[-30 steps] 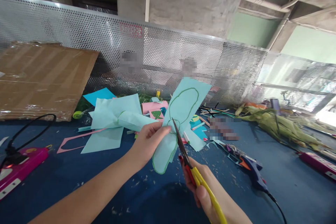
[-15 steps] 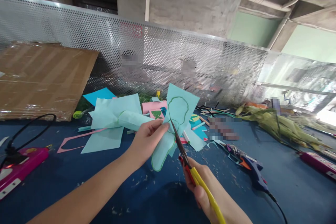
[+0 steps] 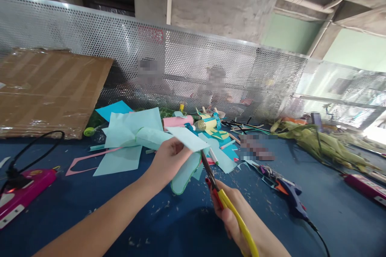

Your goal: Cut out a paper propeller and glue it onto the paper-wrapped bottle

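Note:
My left hand (image 3: 170,156) pinches a light-blue sheet of paper (image 3: 182,172) above the table. The sheet's lower lobe has a green outline along its edge, and its upper part (image 3: 189,138) is folded over toward me, hiding the drawn loop. In my right hand (image 3: 233,213) are scissors (image 3: 221,198) with yellow and red handles and dark blades. Their tips meet the paper at the fold, just right of my left fingers; whether the blades are parted there I cannot tell. Behind my left hand lies a rolled light-blue paper piece (image 3: 150,137).
Loose blue sheets (image 3: 120,162) and a pink paper frame (image 3: 75,165) lie at the left. A glue gun (image 3: 289,192) with its cord rests at the right, near corn husks (image 3: 319,142). Pink power strips (image 3: 27,192) sit at both sides. Behind stand a cardboard sheet (image 3: 54,92) and a perforated metal screen (image 3: 193,56).
The paper's upper part, upright before with its green loop showing, has tipped down toward me. A yellow-wrapped bottle behind it has come into view. Both hands stay nearly in place.

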### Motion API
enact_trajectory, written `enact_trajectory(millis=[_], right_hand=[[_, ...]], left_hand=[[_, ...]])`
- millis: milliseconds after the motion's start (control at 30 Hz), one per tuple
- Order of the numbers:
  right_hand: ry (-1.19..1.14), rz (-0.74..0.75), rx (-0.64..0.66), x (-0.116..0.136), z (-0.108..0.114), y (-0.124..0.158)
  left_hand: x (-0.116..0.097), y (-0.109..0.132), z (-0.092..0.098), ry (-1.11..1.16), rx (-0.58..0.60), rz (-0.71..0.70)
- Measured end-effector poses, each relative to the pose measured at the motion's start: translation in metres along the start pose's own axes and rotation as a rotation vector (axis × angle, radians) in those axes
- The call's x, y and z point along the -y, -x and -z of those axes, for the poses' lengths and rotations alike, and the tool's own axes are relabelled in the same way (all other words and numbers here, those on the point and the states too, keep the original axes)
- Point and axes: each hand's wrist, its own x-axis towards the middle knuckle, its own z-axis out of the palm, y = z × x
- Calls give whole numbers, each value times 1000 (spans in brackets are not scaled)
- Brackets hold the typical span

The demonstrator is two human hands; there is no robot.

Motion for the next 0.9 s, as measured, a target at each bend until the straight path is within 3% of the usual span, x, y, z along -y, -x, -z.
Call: enact_trajectory(millis=[167, 367, 600, 900], right_hand=[[-80, -58, 72, 4, 2, -3], [-70, -70, 102, 6, 3, -3], [-42, -19, 80, 1, 3, -3], [-61, 64, -71, -2, 1, 0]], left_hand=[[5, -4, 2, -50, -80, -48], [3, -4, 2, 26, -89, -176], [2, -2, 4, 55, -164, -110], [0, -2, -6, 280, -16, 24]])
